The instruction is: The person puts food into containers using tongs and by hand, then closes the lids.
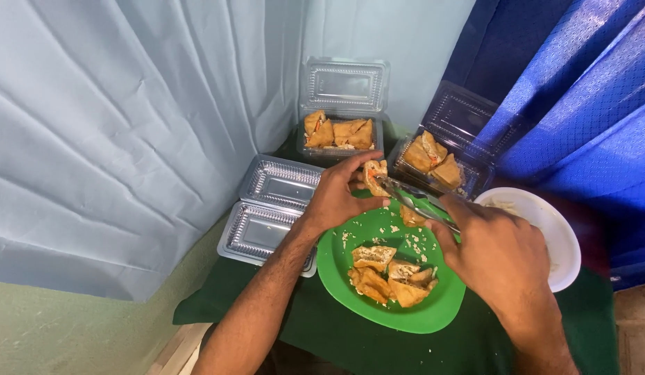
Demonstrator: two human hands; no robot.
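Observation:
My right hand [499,253] grips metal tongs [414,200] whose tips clamp a stuffed fried tofu piece [375,177] above the far rim of a green plate [433,312]. My left hand [336,198] touches that same piece with its fingertips, steadying it. Several more fried tofu pieces [388,274] and crumbs lie on the plate. An open, empty clear plastic clamshell box [270,208] sits just left of my left hand.
Two open clamshell boxes holding tofu pieces stand behind: one at the back centre [340,135], one at the back right [437,163]. A white bowl [562,236] sits right of the plate. A dark green cloth [322,333] covers the small table; pale and blue curtains hang around.

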